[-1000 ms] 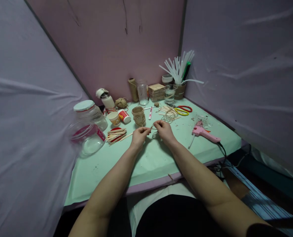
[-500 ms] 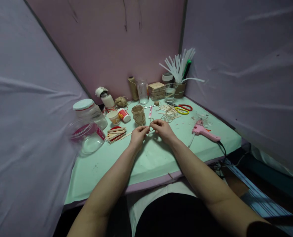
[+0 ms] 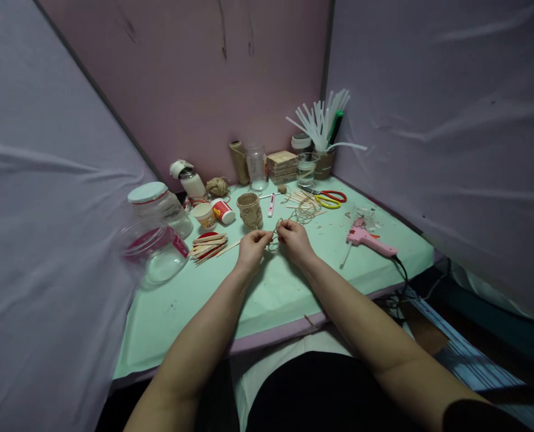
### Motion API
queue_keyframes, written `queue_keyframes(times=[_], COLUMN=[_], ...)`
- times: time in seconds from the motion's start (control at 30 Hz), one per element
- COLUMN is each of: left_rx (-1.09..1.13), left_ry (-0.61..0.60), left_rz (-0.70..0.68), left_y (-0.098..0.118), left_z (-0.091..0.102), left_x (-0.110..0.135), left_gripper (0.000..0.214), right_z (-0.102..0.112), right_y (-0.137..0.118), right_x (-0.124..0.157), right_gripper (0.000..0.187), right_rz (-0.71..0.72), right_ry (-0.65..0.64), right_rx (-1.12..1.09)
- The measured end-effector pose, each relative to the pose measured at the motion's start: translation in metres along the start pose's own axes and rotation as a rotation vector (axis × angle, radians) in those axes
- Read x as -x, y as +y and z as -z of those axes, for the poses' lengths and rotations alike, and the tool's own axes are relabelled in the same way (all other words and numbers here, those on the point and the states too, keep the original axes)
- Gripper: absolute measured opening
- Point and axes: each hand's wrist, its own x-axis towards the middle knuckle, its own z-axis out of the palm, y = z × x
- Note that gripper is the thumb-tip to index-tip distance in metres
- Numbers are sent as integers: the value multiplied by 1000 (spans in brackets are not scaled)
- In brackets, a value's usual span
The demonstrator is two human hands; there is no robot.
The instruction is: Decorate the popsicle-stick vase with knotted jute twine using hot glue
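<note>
Over the middle of the green table [image 3: 276, 294], my left hand [image 3: 251, 251] and my right hand [image 3: 294, 240] pinch a thin piece of jute twine [image 3: 275, 231] between them. Both hands have their fingers closed on it, fingertips almost touching. The twine forms a small loop that hangs between the hands. Just behind my hands stands a small cup wrapped in twine [image 3: 250, 210]. A loose coil of twine [image 3: 306, 210] lies a little to the right of it.
Wooden craft sticks [image 3: 209, 244] on a red lid and two clear jars [image 3: 159, 252] lie left. A pink glue gun [image 3: 368, 238] with its cord lies right. Scissors [image 3: 330, 198], paper cups [image 3: 213, 213], a twine ball, jars and white sticks in a holder [image 3: 321, 129] line the back. Cloth walls enclose three sides.
My hands have drawn closer together and slightly left, with the twine loop now smaller between them. The view has shifted a little to the right.
</note>
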Motion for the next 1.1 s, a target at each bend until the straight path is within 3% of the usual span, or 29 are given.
queue_keyframes(times=[0.2, 0.53, 0.63, 0.73, 0.87, 0.97, 1.1], left_rx=[12, -46, -55, -68, -95, -132, -176], left_ry=[3, 22, 55, 84, 89, 82, 73], left_rz=[1, -107, -123, -139, -165, -191, -222], left_y=[-1, 5, 6, 5, 2, 0, 1], left_z=[2, 3, 3, 4, 8, 10, 11], left_x=[0, 2, 1, 0, -2, -4, -3], left_gripper=[16, 11, 9, 8, 8, 8, 8], right_z=[5, 4, 7, 10, 14, 17, 17], right_y=[-4, -10, -10, -10, -9, -9, -9], right_x=[-1, 2, 4, 5, 4, 2, 2], right_gripper=[24, 11, 22, 34, 17, 7, 12], right_rz=[33, 67, 180, 402, 652, 700, 610], right_ry=[-71, -128, -107, -117, -182, -201, -197], right_rx=[65, 45, 166, 378, 608, 680, 631])
